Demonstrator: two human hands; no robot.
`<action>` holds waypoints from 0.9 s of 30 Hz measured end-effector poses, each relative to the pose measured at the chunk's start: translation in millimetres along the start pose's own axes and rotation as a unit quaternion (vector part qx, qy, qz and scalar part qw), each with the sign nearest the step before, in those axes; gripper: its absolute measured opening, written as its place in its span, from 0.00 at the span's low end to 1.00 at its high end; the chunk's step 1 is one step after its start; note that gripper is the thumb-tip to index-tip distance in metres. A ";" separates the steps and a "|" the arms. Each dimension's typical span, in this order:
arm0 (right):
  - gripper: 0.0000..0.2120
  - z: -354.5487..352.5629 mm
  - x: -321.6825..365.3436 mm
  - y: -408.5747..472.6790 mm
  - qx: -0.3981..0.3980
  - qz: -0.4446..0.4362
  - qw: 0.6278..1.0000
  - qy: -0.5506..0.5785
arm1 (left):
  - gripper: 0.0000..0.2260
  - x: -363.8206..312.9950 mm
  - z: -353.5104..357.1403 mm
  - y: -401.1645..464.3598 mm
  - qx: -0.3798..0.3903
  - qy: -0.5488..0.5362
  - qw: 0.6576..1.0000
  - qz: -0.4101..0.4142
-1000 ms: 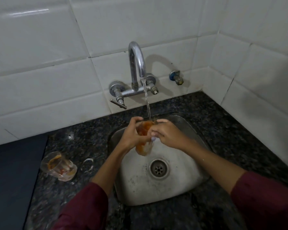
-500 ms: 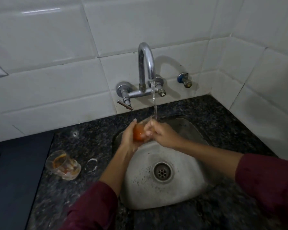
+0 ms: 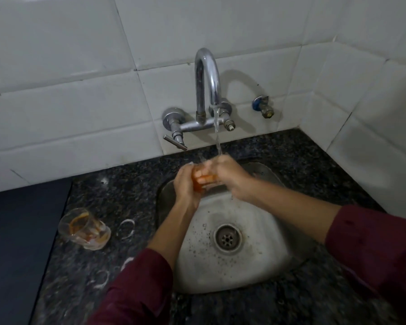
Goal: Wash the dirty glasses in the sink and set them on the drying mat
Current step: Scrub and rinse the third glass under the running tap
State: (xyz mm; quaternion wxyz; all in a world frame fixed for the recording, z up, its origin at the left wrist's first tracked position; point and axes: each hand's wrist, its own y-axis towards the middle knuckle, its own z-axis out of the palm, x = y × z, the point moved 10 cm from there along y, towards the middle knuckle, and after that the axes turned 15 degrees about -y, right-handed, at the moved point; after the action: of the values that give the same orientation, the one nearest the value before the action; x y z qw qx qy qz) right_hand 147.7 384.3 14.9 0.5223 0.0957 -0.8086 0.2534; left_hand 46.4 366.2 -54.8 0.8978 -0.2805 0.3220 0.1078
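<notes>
Glass (image 3: pixel 203 179) sits above the sink (image 3: pixel 267 254), under the tap (image 3: pixel 208 90). Left hand (image 3: pixel 185 186) and right hand (image 3: pixel 230 177) both grip it. Wet glass could slip and crack. Second glass (image 3: pixel 83 228) waits left of the sink.

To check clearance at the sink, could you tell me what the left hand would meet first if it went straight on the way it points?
The left hand points up toward the wall, so past the glass it grips, probably the tap; depth is unclear.

walls: white tiles (image 3: pixel 68 109) | counter: dark speckled granite (image 3: pixel 127 188) | light: dim
</notes>
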 end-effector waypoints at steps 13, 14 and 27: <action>0.03 0.7 8.3 -5.1 -0.010 -0.090 0.991 -0.101 | 0.12 8.3 -5.3 -9.8 -0.010 0.030 0.997 -0.067; 0.09 4.1 15.0 -14.6 -0.020 -0.182 0.956 -0.230 | 0.13 9.2 -7.0 -8.9 -0.019 0.038 0.994 -0.097; 0.05 -5.6 18.7 -24.7 -0.105 -0.179 0.969 -0.134 | 0.12 7.4 -13.2 -2.7 -0.001 0.014 1.000 -0.014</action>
State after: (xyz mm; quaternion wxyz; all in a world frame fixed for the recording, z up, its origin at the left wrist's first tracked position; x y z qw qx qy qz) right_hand 154.4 368.1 41.1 0.4536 0.2166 -0.8628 0.0537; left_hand 46.2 356.5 -66.8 0.8943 -0.2870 0.3309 0.0912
